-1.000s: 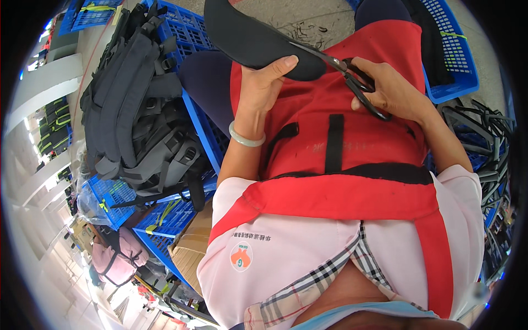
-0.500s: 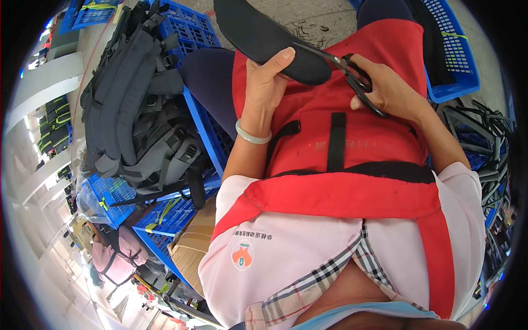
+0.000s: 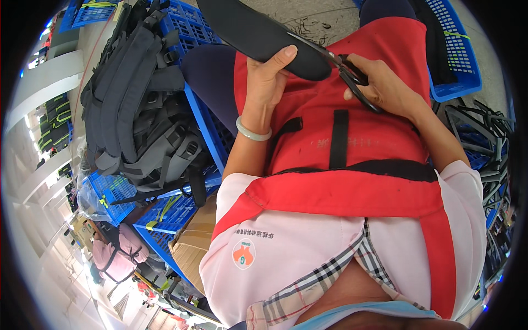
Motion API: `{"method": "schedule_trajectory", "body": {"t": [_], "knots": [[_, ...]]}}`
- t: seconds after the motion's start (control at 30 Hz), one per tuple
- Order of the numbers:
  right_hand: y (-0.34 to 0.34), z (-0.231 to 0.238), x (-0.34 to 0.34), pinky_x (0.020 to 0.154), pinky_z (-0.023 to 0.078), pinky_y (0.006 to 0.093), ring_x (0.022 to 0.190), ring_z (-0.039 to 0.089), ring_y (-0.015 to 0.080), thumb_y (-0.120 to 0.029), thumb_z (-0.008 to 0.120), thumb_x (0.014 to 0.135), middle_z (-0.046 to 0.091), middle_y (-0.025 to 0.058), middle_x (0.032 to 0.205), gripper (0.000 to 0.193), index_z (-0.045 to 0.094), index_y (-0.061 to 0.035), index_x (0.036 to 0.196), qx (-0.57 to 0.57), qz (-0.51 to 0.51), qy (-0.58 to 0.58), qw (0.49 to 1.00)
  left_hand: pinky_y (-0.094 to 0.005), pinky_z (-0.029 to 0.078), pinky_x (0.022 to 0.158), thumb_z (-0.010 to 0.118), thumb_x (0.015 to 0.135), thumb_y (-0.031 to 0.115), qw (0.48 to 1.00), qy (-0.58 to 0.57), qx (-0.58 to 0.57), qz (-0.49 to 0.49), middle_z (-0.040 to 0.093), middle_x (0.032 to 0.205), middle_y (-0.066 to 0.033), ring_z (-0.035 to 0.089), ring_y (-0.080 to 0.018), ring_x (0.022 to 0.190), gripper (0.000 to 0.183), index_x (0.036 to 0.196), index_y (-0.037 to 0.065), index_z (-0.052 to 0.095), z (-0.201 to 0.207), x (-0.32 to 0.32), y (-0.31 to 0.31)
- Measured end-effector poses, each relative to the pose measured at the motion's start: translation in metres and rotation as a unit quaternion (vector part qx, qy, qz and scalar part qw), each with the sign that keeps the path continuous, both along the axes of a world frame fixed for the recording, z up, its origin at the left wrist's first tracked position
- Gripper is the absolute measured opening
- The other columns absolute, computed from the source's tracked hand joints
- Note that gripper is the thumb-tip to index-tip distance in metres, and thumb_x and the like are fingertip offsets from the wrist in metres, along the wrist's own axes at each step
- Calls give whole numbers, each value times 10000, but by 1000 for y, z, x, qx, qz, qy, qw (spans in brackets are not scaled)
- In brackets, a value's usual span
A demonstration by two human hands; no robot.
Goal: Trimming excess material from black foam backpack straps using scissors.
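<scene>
A long black padded piece with a rounded near end, shaped like a shoulder strap (image 3: pixel 242 30), slants above my lap. My left hand (image 3: pixel 269 77) grips it along its near edge, thumb lying on top and fingers underneath. In my right hand (image 3: pixel 388 85) is a pair of scissors (image 3: pixel 337 61) with black handles, the fingers wrapped round the loops. The scissor blades point away to the left and lie along the far edge of the padded piece, near its rounded end. I cannot tell whether the blades bite into the material.
A pile of dark grey padded backpacks (image 3: pixel 124 99) rests on blue crates (image 3: pixel 206 129) at my left, beside a cardboard box (image 3: pixel 195 242). On the right stand another blue crate (image 3: pixel 465 63) and a heap of grey straps (image 3: pixel 481 137). Dark scraps (image 3: pixel 311 27) litter the floor ahead.
The far end of the padded piece has swung a little to the left. The scissors have shifted slightly up and left, more of the blade now showing along the edge.
</scene>
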State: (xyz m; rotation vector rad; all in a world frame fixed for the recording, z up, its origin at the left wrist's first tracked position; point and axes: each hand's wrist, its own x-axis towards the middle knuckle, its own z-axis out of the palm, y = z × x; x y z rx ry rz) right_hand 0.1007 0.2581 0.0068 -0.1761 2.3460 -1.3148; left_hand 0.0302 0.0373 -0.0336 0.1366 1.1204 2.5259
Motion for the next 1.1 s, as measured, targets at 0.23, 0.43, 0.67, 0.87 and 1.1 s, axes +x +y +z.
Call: {"method": "schedule_trajectory", "body": {"t": [0.23,0.43,0.67,0.87,1.1], "knots": [[-2,-6,3,561,391,293,604,448,135,-299,725,825,549,94,658,400,524,19,960,-49,-34,21,998,-372,508,881,691,826,40,992,-117,52,-15,631,1012,-80,627,-216,928,345,1145,25,559,-5,-3,-9],[-11,-13,3,663,449,362,709,577,277,-397,765,755,611,164,809,598,515,19,1104,12,-38,43,998,-342,522,832,714,805,38,998,-56,0,-10,629,969,-60,627,-183,900,272,1048,26,593,-10,-6,-5],[-14,-10,-6,684,448,415,763,597,372,-532,777,670,575,224,783,812,479,51,1151,58,-9,59,997,-320,531,793,715,796,3,1000,-17,-22,-6,649,930,-53,638,-174,852,230,1003,33,621,-9,-2,-1],[-17,-19,-9,627,420,399,678,542,338,-460,790,673,540,184,712,722,477,34,1097,32,-11,46,998,-309,531,781,711,800,0,1000,-14,-11,5,658,929,-45,643,-167,849,211,988,51,630,-10,0,-2],[-12,-21,-2,649,433,420,713,573,359,-460,796,686,554,203,712,715,485,41,1090,29,-5,132,991,-315,534,779,716,802,23,999,-43,-17,1,657,919,-59,645,-173,848,211,989,37,620,-9,2,0]]}}
